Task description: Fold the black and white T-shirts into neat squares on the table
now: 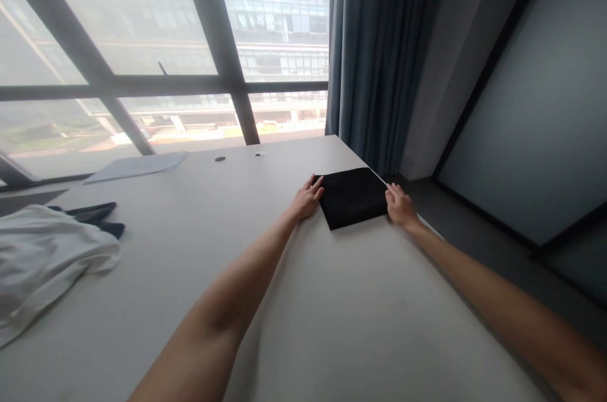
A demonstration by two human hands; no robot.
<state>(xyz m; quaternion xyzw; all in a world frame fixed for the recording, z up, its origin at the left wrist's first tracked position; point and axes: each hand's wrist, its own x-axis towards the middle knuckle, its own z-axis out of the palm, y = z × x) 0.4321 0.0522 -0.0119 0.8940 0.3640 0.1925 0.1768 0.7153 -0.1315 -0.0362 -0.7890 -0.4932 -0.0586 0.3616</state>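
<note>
A flat black rectangle (355, 197), which looks like a neatly folded piece of dark cloth, lies on the white table (227, 275) close to its right edge. My left hand (306, 198) rests at its left side, with the fingers stretched out and slightly apart on the edge. On the opposite side my right hand (401, 205) touches the right edge, fingers extended. The thumb of my right hand is hard to make out. Both arms reach far forward across the tabletop.
A crumpled white garment (52, 256) lies at the left, with dark cloth (102, 215) beneath it. Pale sheets (137, 165) sit by the window. Two round cable holes, one a dark grommet (220, 159), mark the table's back. A blue-grey curtain (374, 54) hangs behind.
</note>
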